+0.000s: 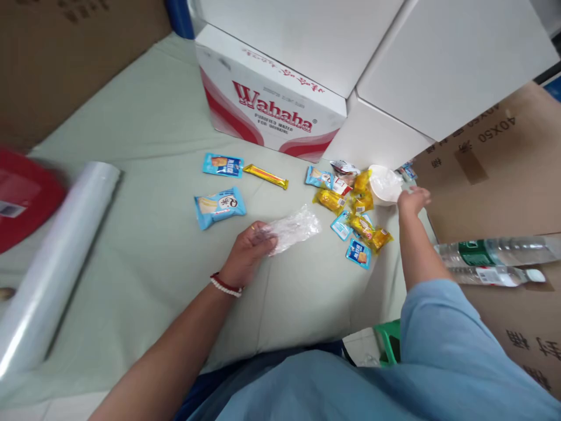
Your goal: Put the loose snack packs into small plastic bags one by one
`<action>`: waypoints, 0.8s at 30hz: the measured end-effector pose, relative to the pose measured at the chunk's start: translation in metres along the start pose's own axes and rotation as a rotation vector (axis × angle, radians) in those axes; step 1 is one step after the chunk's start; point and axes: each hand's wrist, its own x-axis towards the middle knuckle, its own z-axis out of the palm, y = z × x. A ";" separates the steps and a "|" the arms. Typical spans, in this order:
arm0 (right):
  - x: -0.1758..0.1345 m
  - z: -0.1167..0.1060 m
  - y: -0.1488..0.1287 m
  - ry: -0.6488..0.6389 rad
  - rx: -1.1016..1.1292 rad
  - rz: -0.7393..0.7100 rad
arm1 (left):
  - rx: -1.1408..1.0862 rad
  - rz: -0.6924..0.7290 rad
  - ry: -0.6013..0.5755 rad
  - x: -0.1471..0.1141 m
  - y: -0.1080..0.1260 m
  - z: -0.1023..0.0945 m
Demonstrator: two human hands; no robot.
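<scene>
Plastic wrapping (298,228), clear and crumpled, held by the left hand (256,241) over the middle of the surface (144,245).
Its near left end is pinched between thumb and fingers; its long axis is slanted, the free end pointed right and slightly far, toward the yellow packets (331,200). Light, limp, slippery handling is to be expected, with tearing likely if it is tugged; it would best be taken by the bunched end or a gathered edge. The right hand (413,200) is stretched to the far right, just beside the white bowl (386,199); whether anything is grasped there cannot be told.
</scene>
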 end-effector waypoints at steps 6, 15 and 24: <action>-0.168 -0.029 -0.062 -0.545 0.738 -0.073 | 0.460 0.334 0.167 -0.008 -0.007 -0.002; -0.292 -0.028 -0.151 -0.900 1.245 0.276 | 0.703 0.534 -0.198 -0.017 -0.010 0.004; -0.285 -0.036 -0.138 -1.089 1.240 0.169 | 0.225 0.202 0.074 -0.007 -0.008 0.004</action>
